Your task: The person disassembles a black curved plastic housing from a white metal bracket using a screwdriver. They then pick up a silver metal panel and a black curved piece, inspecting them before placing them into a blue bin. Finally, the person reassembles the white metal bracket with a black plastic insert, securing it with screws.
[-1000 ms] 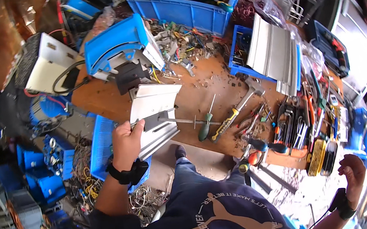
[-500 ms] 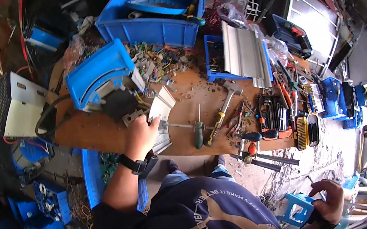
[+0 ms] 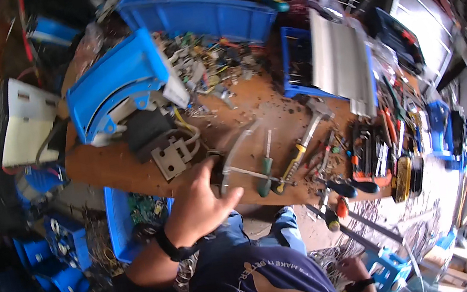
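Over the bench's front edge, my left hand (image 3: 203, 203) has its thumb spread from its fingers and holds nothing that I can see. Its fingertips are beside a curved grey strip (image 3: 239, 144) and a thin rod (image 3: 250, 173). Just left of them is a pale block with cut-outs (image 3: 170, 161) and a cable. At lower right, my right hand (image 3: 352, 269) is small and blurred, near a light-blue plastic frame (image 3: 390, 268); its fingers are not clear. A green-handled screwdriver (image 3: 266, 171) and a yellow-handled hammer (image 3: 306, 142) lie right of my left hand.
A large blue housing (image 3: 114, 88) stands on the bench's left, with small scrap (image 3: 206, 68) beside it. Behind is a blue crate (image 3: 201, 16). Pale panels (image 3: 338, 56) rest on a blue tray. Hex keys (image 3: 370, 149) lie at right. A vise (image 3: 338, 209) juts from the edge.
My left hand has left the pale curved panels, which no longer show beside it, and its fingers have spread. My right hand has moved left. The view has shifted.
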A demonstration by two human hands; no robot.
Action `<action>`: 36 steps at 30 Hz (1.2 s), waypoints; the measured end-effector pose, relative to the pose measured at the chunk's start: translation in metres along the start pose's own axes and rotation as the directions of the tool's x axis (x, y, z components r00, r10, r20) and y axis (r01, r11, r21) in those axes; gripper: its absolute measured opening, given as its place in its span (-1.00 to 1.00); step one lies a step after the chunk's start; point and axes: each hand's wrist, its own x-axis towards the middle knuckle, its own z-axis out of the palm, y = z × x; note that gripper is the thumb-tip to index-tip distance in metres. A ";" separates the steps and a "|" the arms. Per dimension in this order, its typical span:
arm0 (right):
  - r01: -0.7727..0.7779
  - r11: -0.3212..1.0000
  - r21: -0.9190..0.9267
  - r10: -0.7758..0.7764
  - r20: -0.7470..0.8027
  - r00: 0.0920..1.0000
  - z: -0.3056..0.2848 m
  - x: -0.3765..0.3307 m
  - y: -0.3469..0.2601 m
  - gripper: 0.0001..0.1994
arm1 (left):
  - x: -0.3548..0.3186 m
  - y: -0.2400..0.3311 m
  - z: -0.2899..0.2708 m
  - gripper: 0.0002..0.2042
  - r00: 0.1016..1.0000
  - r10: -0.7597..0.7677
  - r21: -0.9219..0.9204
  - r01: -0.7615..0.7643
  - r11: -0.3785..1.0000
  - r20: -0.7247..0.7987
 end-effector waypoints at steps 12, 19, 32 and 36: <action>-0.225 0.962 0.157 0.213 0.090 0.973 -0.026 0.071 0.036 -0.75 | -0.007 0.001 0.027 -0.78 0.995 -0.093 -0.347 0.075 0.935 -0.037; -0.262 0.943 0.207 0.254 0.067 0.965 -0.020 0.107 0.048 -0.75 | 0.000 -0.004 0.030 -0.75 0.999 0.052 -0.286 -0.050 0.957 -0.001; -0.234 0.931 0.281 0.240 0.014 0.971 0.004 0.202 0.114 -0.76 | -0.002 -0.005 0.015 -0.65 0.992 0.109 -0.120 -0.101 0.988 0.061; -0.213 0.925 0.315 0.227 -0.008 0.974 0.017 0.230 0.135 -0.76 | -0.005 -0.022 0.011 -0.64 0.993 0.067 -0.225 -0.045 0.973 0.092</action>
